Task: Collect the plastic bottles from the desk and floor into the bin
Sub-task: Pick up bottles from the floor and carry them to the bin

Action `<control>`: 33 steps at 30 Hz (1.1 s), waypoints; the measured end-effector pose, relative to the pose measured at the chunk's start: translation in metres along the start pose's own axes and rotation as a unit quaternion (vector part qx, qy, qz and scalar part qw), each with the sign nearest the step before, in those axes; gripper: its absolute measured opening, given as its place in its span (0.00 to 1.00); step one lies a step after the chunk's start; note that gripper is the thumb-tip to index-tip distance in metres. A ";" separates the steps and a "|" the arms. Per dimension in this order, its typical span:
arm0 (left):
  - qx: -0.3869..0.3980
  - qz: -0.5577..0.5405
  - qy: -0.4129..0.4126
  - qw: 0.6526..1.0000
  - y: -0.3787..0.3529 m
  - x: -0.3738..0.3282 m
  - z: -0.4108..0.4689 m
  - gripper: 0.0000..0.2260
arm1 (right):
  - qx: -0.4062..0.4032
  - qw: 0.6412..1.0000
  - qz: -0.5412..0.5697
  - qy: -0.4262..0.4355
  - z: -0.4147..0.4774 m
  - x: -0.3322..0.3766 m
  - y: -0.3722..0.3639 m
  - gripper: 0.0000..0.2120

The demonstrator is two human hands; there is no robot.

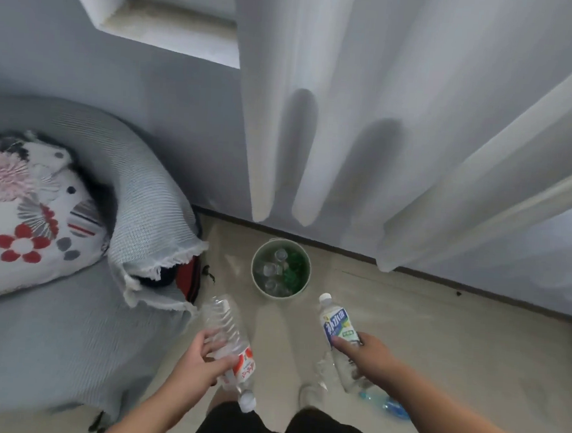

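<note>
A round pale green bin (pixel 254 283) stands on the floor by the wall, holding several clear and green bottles. My left hand (pixel 198 361) grips a clear bottle with an orange label (pixel 227 333), cap pointing back toward me. My right hand (pixel 368 355) grips a clear bottle with a blue and white label (pixel 336 323), its white cap pointing toward the bin. Both hands hover short of the bin. A blue-tinted bottle (pixel 387 405) lies on the floor under my right forearm.
A grey sofa (pixel 53 336) with a flowered cushion (pixel 26 220) and a fringed blanket (pixel 150 214) fills the left. White curtains (pixel 367 121) hang over the wall behind the bin. My legs in dark shorts and feet show at the bottom.
</note>
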State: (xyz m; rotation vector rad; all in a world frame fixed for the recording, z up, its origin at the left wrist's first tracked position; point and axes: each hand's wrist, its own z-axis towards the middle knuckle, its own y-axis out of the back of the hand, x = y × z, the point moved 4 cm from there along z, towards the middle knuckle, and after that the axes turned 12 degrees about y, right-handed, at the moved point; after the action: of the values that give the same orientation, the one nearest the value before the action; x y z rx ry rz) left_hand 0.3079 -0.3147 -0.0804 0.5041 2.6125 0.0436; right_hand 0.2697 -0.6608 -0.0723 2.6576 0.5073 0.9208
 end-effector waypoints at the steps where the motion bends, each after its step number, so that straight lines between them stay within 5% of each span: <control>1: 0.005 0.022 -0.001 1.000 0.006 -0.012 0.013 0.31 | -0.013 0.999 0.028 -0.023 0.006 0.005 -0.004 0.19; 7: 0.028 0.142 -0.007 0.989 0.023 -0.081 0.096 0.34 | -0.030 0.984 0.137 -0.108 0.056 0.020 -0.031 0.14; 12: 0.037 0.187 -0.024 0.981 0.004 -0.110 0.185 0.31 | -0.064 0.977 0.160 -0.127 0.139 0.013 -0.048 0.25; 21: -0.062 0.171 -0.106 0.978 -0.047 -0.122 0.377 0.33 | -0.104 0.981 0.128 -0.099 0.346 -0.041 -0.073 0.29; 33: -0.149 0.185 -0.148 0.960 -0.076 -0.093 0.533 0.30 | -0.061 0.997 -0.044 -0.013 0.500 -0.047 -0.083 0.17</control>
State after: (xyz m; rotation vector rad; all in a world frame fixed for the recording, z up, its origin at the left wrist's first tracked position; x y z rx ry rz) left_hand 0.6034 -0.4498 -0.5201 0.8109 2.1414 0.4404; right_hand 0.5337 -0.6799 -0.5067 2.5139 0.5400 0.8618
